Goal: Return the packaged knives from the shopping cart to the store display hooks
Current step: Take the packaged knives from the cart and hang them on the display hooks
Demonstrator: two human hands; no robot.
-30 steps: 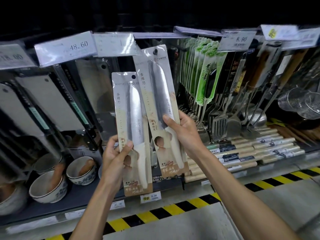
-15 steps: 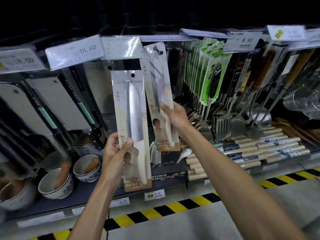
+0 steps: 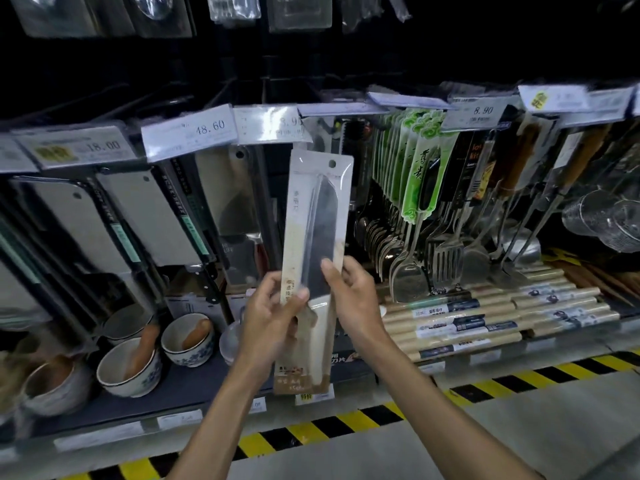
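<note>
Glossy plastic knife pack [image 3: 313, 258], seemingly cardboard-backed

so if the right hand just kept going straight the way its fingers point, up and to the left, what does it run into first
The right hand already touches the packaged knife, thumb across its front. Past that, its line seems to lead to the cleavers hanging under the price tags, though depth is hard to judge.

One packaged knife [image 3: 313, 261] is held upright before the display, tilted slightly rightward at its top. A dark blade is sealed under clear plastic on a pale beige card, the white handle lowest. A round hang hole is seen near its upper right corner.
</note>
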